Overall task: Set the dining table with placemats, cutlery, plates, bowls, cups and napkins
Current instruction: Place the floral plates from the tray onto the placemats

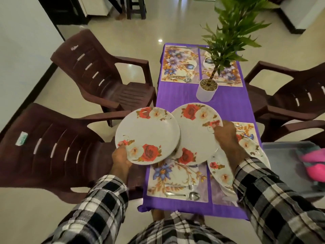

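A white rose-patterned plate (147, 136) is gripped at its near edge by the left hand (121, 155), the thumb laid on the rim and the fingers hidden beneath it; the plate is held in the air above the table's left edge, slightly overlapping a second plate. That second plate (197, 132), of the same rose pattern, is pinched at its right rim by the right hand (226, 136), whose fingers are curled over the edge. It is held above the near left placemat (175, 180), and whether it touches the mat cannot be told. Both forearms are covered by black-and-white checked sleeves (274, 196).

On the near left placemat, a fork (182, 186) and a spoon (184, 195) are laid side by side along the near edge. On the near right placemat (246, 129), more plates (221, 175) of the same pattern are seen, largely hidden by the right arm; their number cannot be told. The table is covered by a purple cloth (228, 103). A white pot with a green plant (206, 89) is set near the middle of the table. Beyond it, two more floral placemats (179, 66) are laid side by side at the far end, with cutlery on their near edges. Dark brown plastic chairs (58, 148) are placed on both sides of the table. At the right, a grey tray (281, 155) holding pink items is seen.
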A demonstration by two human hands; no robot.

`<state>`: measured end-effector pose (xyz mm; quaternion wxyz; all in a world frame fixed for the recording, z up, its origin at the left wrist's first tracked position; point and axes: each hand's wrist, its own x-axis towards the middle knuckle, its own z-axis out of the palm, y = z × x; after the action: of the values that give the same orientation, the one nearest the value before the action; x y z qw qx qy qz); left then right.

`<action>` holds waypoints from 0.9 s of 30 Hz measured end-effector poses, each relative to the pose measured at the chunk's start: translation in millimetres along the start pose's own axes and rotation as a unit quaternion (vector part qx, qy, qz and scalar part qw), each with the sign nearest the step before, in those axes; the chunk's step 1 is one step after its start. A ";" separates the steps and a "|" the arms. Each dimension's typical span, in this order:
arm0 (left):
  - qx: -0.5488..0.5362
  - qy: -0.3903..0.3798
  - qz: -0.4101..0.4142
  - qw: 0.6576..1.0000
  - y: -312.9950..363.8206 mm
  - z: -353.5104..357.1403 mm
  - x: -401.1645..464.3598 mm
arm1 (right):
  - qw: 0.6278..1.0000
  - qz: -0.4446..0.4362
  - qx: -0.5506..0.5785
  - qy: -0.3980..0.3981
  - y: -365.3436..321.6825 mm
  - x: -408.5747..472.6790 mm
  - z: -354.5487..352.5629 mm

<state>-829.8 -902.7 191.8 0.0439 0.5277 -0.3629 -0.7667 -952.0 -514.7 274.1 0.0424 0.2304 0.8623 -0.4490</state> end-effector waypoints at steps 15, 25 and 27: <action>-0.052 -0.029 0.026 0.998 56.3 10.8 6.0 | 0.996 0.061 -0.002 -0.064 71.2 -28.0 52.3; -0.048 -0.020 0.003 0.999 42.7 -12.2 0.8 | 0.965 -0.036 -0.223 -0.132 80.1 -25.6 50.3; -0.045 -0.014 0.005 0.999 40.8 -17.3 2.8 | 0.957 -0.037 -0.265 -0.112 83.4 -23.7 53.2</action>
<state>-829.4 -942.7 211.1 0.0662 0.5121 -0.3318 -0.7895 -901.8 -524.6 186.2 0.1813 0.1273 0.9480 -0.2284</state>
